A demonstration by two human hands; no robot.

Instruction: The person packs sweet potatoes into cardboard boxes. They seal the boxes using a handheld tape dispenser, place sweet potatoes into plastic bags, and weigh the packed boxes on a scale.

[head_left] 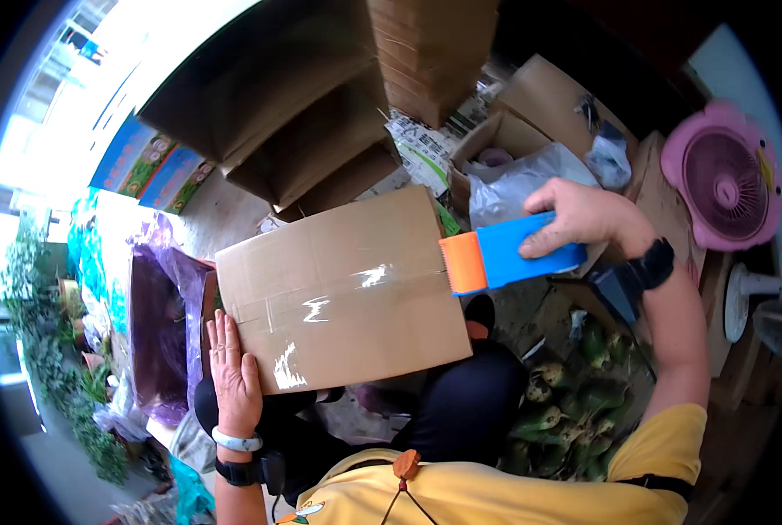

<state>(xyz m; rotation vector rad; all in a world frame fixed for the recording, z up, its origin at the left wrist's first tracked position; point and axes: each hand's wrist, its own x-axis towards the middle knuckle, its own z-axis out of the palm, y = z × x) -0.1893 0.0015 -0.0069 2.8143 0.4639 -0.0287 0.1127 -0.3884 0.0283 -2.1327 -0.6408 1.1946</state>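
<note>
A closed cardboard box [351,328] rests across my knees, with shiny clear tape along the middle seam of its upper face. My left hand [232,374] lies flat against the box's left end near the lower corner, fingers extended. In my right hand [571,220] is a blue and orange tape dispenser [515,252], gripped from above by its blue body. The dispenser's toothed orange end touches or nearly touches the right edge of the box, where the seam meets it. The box's underside is hidden.
Large open cartons [312,131] stand beyond the box. Right of them, a small carton [463,167] holds a plastic bag [528,180]. A pink fan [725,184] stands far right, above green plant pieces [561,407] on the floor. On the left is a purple-lined box [161,328].
</note>
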